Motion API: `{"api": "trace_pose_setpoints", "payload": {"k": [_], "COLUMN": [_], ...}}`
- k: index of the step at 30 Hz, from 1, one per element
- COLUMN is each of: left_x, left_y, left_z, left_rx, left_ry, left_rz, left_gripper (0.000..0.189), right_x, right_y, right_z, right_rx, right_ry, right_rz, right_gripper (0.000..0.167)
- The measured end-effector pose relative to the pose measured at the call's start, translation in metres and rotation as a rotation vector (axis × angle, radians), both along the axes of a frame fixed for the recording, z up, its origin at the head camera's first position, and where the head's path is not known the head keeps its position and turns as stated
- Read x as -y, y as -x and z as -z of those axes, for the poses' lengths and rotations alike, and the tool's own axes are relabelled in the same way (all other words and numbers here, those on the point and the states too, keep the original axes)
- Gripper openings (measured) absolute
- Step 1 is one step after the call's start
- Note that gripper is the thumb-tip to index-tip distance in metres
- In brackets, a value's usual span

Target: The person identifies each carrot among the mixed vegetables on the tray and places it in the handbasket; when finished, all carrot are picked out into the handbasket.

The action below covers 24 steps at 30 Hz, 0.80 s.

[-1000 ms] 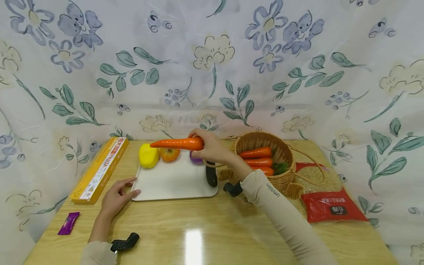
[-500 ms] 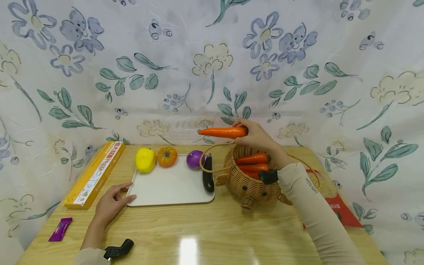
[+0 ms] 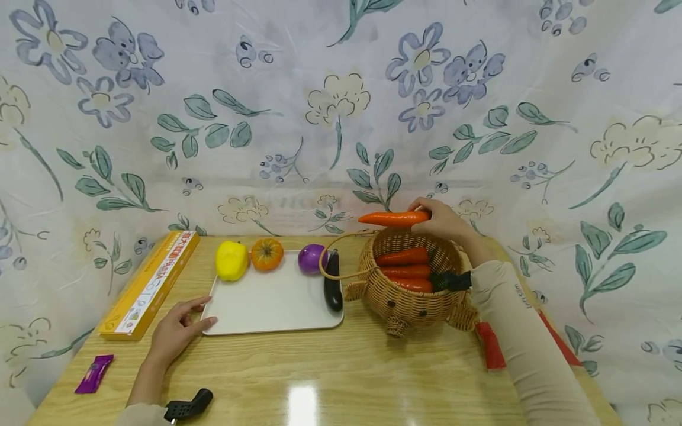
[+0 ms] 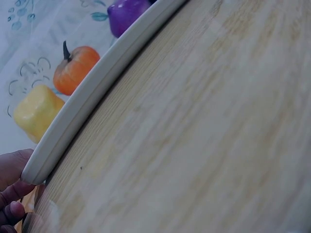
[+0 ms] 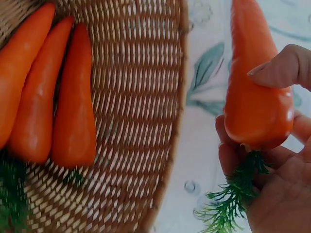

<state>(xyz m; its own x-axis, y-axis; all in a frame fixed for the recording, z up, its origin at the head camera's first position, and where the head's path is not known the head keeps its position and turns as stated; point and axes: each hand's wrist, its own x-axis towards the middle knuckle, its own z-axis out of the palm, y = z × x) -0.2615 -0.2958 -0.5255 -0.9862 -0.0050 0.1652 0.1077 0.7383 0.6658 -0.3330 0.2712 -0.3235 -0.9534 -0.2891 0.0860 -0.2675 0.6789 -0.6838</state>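
Observation:
My right hand (image 3: 439,220) grips an orange carrot (image 3: 391,219) by its thick end, just above the wicker basket (image 3: 373,288). In the right wrist view the thumb lies on the carrot (image 5: 257,107), and its green leafy top (image 5: 235,187) hangs against the palm. Inside the basket lie several more carrots (image 3: 407,272) side by side. My left hand (image 3: 176,331) holds the white tray (image 3: 266,305) at its near left corner; in the left wrist view thumb and fingers (image 4: 14,167) meet the rim. The tray carries a yellow bell pepper (image 3: 231,260), a small pumpkin (image 3: 267,254), a purple round vegetable (image 3: 312,259) and an eggplant (image 3: 333,283).
A yellow pasta box (image 3: 151,287) lies left of the tray, with a purple wrapped snack (image 3: 94,374) nearer the front. Behind the right forearm is a partly hidden red bag (image 3: 490,346). The basket's handle (image 3: 327,251) leans over the eggplant. Flowered cloth hangs behind the table.
My right hand has carried the carrot rightward from above the tray to above the basket. My left hand stays at the tray's corner. The head view has shifted slightly.

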Motion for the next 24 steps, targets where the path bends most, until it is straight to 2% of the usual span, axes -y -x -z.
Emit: {"api": "trace_pose_setpoints", "payload": {"k": [9, 15, 24], "left_x": [0.000, 0.001, 0.000], "left_y": [0.000, -0.004, -0.002], "left_z": [0.001, 0.002, -0.002], "left_rx": [-0.008, 0.001, 0.015], "left_ry": [0.001, 0.006, -0.005], "left_rz": [0.002, 0.007, -0.004], "left_gripper": [0.056, 0.056, 0.056], "right_x": [-0.022, -0.024, -0.025], "right_y": [0.004, 0.005, 0.010], "right_z": [0.000, -0.003, -0.007], "right_rx": [0.073, 0.131, 0.195], "right_ry": [-0.067, -0.159, -0.244], "right_rz": [-0.021, -0.064, -0.095], "right_gripper": [0.034, 0.031, 0.029]}}
